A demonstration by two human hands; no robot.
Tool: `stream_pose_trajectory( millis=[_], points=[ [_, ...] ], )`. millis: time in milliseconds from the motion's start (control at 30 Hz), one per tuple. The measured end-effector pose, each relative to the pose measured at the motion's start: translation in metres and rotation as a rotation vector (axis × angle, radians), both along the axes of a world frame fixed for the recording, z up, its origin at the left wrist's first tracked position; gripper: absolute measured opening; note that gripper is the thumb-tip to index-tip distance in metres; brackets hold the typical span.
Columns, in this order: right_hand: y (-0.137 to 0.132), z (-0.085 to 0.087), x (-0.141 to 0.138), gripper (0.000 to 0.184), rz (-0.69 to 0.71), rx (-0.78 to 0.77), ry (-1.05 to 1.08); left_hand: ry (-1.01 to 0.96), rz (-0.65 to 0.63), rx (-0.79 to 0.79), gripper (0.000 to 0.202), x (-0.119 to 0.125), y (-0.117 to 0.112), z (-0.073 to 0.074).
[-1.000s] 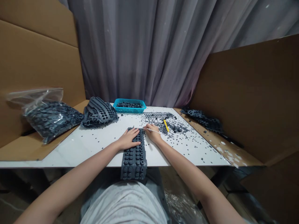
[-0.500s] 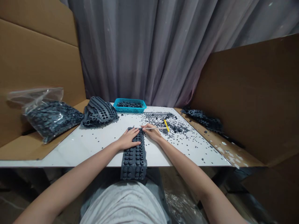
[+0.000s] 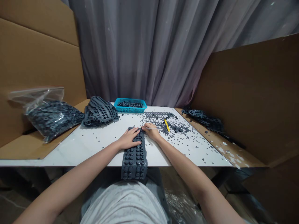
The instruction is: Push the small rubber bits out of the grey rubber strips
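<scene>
A dark grey moulded rubber sheet (image 3: 134,160) with rows of round studs lies on the table and droops over its front edge. My left hand (image 3: 128,138) rests flat on the sheet's far part, fingers spread. At the sheet's far right corner, my right hand (image 3: 151,131) is closed round a thin white stick (image 3: 153,128), its tip at the studs. What kind of tool the stick is, I cannot make out. Small dark round bits (image 3: 176,128) are scattered to the right of the hand, with a yellow strip (image 3: 167,125) among them.
A blue basket (image 3: 130,109) of dark pieces stands at the back. To its left are a pile of perforated sheets (image 3: 101,111) and a clear bag (image 3: 54,116) of dark parts. More sheets (image 3: 203,119) lie at right. Cardboard walls (image 3: 252,99) flank the table.
The white stick has swung in my right hand and now appears shorter, its far end no longer reaching the yellow strip. My left hand stays in place on the sheet.
</scene>
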State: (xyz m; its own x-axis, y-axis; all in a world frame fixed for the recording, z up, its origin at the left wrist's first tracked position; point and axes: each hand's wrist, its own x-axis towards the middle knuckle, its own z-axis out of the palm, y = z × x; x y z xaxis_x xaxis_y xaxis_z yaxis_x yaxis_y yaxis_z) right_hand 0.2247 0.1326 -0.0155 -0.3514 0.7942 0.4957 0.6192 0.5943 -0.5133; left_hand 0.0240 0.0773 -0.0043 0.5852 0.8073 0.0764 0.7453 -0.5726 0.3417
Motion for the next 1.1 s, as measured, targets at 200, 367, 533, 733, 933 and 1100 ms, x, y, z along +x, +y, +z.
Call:
stream_pose_trajectory(
  millis=[200,367,533,733,933,1100],
  points=[
    [0.000,0.001,0.001,0.006,-0.151,0.020,-0.006,-0.003,0.023,0.004,0.076,0.000,0.001,-0.002],
    [-0.001,0.001,-0.005,0.013,-0.052,-0.028,0.220,-0.004,0.024,0.001,0.077,0.000,0.001,-0.002],
    [-0.001,-0.001,-0.015,0.022,0.250,-0.203,0.342,0.004,0.028,-0.014,0.077,0.001,0.001,-0.001],
    [0.002,-0.004,-0.012,0.024,0.174,-0.234,0.313,0.019,0.019,-0.028,0.077,0.001,-0.001,0.003],
    [0.003,-0.006,-0.011,0.022,0.206,-0.225,0.311,0.014,0.022,-0.034,0.077,0.001,-0.001,0.003],
    [0.000,-0.007,-0.013,0.013,0.149,-0.070,0.178,0.005,0.027,-0.031,0.075,0.002,0.000,0.002]
  ],
)
